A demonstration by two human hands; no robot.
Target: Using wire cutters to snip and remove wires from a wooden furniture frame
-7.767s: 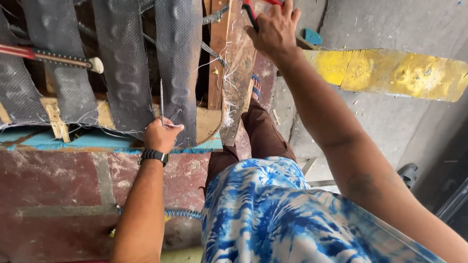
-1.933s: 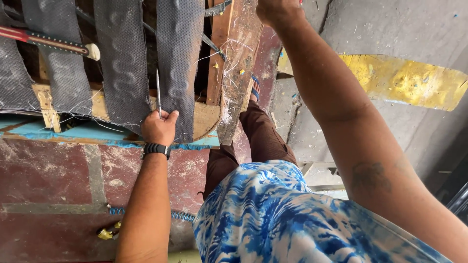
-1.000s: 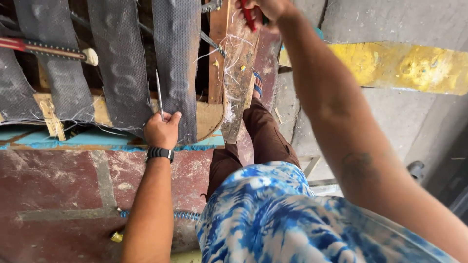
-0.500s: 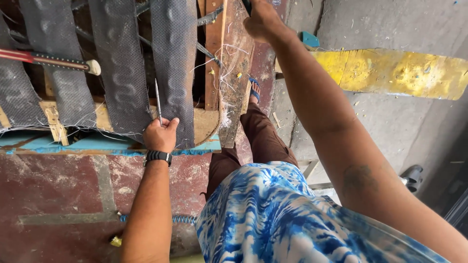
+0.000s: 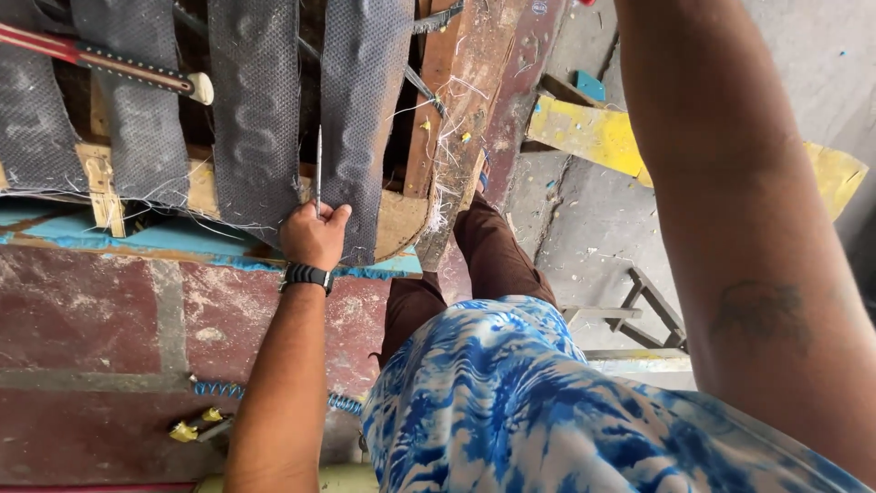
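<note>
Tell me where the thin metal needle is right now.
In the head view, the thin metal needle stands upright, pinched in the left hand, between two grey webbing straps over the wooden frame rail, left of centre.

Webbing straps (image 5: pixel 265 110): dark grey woven cloth, dimpled texture, matt; edges fray into loose white threads at 6 o'clock.
Wooden frame (image 5: pixel 401 224): raw pale wood, rough, splintered, paint-stained; the upright rail (image 5: pixel 438 100) at 1 o'clock from it is reddish-brown wood, scuffed.
Left hand (image 5: pixel 312 236) holds a thin needle (image 5: pixel 318 164): bare grey metal, smooth, dull sheen. Wristband (image 5: pixel 306 275): black, smooth, looks like rubber or plastic.
Tool handle (image 5: pixel 109 64) at 10 o'clock: glossy red shaft, dark studded grip, cream rounded tip.
Floor (image 5: pixel 100 310): worn maroon paint with grey bands, rough and chalky.
Shirt (image 5: pixel 529 411): soft blue-and-white patterned cloth.
Plank (image 5: pixel 593 137) at 2 o'clock: yellow paint, chipped.
</note>
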